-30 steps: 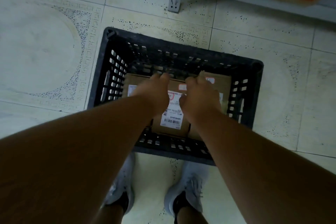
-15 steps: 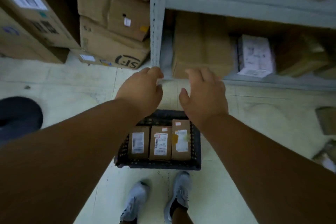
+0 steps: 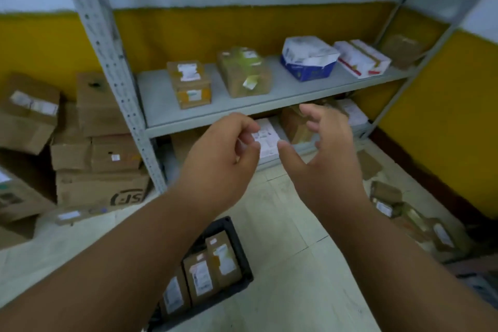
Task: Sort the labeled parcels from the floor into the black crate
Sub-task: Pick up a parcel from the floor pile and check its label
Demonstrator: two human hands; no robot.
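One head-worn view looks forward and down from standing height, facing the metal shelf [image 3: 269, 94] (close ahead), with the black crate [image 3: 237, 250] below

Pale tiled floor [image 3: 285, 224], dim bluish light. Far wall [image 3: 188, 32] mustard yellow below, white above; right wall [image 3: 442, 116] the same, with a dark skirting along its foot. Grey metal rack [image 3: 107, 62] against the far wall, perforated upright at left, middle shelf [image 3: 161, 105] carrying a row of boxes [image 3: 188, 83], more under it. Stacked cartons [image 3: 99, 167] at left beside the rack. Scattered boxes on the floor at right, blurred.
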